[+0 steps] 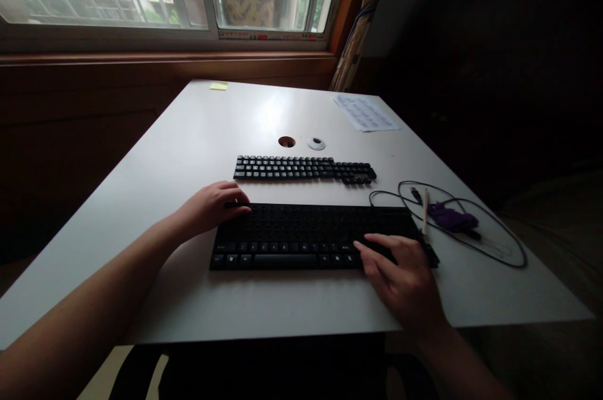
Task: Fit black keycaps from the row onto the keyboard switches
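Note:
A black keyboard (282, 260) lies flat near the front edge of the white table. Keycaps sit on its two lowest rows, while the dark rows above look bare. My left hand (211, 202) is closed around its back left corner, thumb on top. Over its lower right part is my right hand (400, 268), with bent fingers drawn close together at the right end of a long keycap (347, 247). Whether anything is between those fingertips is hidden. Behind the keyboard, loose black keycaps (287, 167) are laid out in keyboard order.
Right of the keyboard lie a looped black cable (511, 224), a purple cloth-like item (452, 218), a pale stick (425, 211) and a thin wire tool. Printed sheets (367, 114), a round hole (287, 142), a grommet (316, 144) and a yellow note (218, 86) are farther back.

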Motion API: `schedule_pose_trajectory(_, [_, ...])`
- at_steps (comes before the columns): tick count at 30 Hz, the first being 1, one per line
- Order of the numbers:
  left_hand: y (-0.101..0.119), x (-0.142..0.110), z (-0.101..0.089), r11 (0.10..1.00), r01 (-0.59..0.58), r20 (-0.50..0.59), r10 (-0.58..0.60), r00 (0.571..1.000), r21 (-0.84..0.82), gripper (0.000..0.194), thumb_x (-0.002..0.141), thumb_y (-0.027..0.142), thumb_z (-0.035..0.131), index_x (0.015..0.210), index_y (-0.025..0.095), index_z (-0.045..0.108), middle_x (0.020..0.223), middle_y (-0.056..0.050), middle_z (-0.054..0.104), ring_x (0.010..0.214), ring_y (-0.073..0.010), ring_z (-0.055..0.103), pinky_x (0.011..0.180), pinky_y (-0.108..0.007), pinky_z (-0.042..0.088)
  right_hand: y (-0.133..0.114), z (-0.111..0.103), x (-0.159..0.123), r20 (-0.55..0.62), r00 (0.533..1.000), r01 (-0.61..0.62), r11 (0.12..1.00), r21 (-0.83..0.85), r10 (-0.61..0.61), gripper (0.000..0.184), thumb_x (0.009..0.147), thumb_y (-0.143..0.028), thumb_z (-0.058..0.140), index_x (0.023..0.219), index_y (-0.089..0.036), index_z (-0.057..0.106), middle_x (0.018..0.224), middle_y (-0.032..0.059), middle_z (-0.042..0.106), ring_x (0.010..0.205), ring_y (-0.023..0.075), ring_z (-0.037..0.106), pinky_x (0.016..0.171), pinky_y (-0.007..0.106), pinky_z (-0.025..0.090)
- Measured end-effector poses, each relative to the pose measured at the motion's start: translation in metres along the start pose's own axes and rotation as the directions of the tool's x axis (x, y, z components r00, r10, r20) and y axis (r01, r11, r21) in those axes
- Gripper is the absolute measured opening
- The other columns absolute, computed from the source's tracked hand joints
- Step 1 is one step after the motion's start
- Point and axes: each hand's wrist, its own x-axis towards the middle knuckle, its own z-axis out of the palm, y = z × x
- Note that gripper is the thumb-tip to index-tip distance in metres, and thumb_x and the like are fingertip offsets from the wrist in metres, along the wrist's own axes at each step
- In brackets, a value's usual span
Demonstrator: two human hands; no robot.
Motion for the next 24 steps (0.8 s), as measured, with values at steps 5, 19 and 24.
schedule_pose_trajectory(5, [0.0, 0.0, 0.0, 1.0, 0.012, 0.007, -0.012, 1.0, -0.007, 0.024, 0.098, 0.041, 0.063, 0.096, 0.019, 0.074, 0.088, -0.005, 0.067, 0.077, -0.0164, 0.062, 0.069, -0.028, 0.049, 0.0004, -0.0027, -0.0035, -0.06, 0.998, -0.022, 1.0, -0.001, 0.022, 0.042, 0.091, -0.012, 0.067, 0.131, -0.027, 0.069, 0.118, 0.0087, 0.067, 0.105, 0.0282, 0.06, 0.094, 0.049, 0.05])
schedule_pose_trajectory(19, [0.0, 0.0001, -0.0005, 1.0, 0.01, 0.015, -0.01, 1.0, 0.0, 0.024, 0.099, 0.041, 0.063, 0.097, 0.019, 0.073, 0.089, -0.005, 0.067, 0.078, -0.0163, 0.062, 0.068, -0.028, 0.049, -0.0003, -0.0026, -0.0023, -0.087, 0.996, -0.033, 0.999, -0.001, 0.033, 0.036, 0.09, -0.014, 0.069, 0.123, -0.027, 0.071, 0.114, 0.0083, 0.068, 0.102, 0.0277, 0.062, 0.091, 0.048, 0.051])
schedule_pose_trajectory(24, [0.0011, 0.0005, -0.0013, 1.0, 0.007, 0.014, -0.007, 1.0, -0.003, 0.024, 0.099, 0.041, 0.062, 0.097, 0.02, 0.073, 0.089, -0.005, 0.067, 0.078, -0.0163, 0.062, 0.069, -0.028, 0.05, -0.0028, -0.0009, 0.0013, -0.022, 0.999, 0.035, 0.999, 0.033, -0.034, 0.034, 0.089, -0.014, 0.069, 0.119, -0.029, 0.074, 0.117, 0.0079, 0.067, 0.105, 0.0284, 0.061, 0.094, 0.05, 0.051])
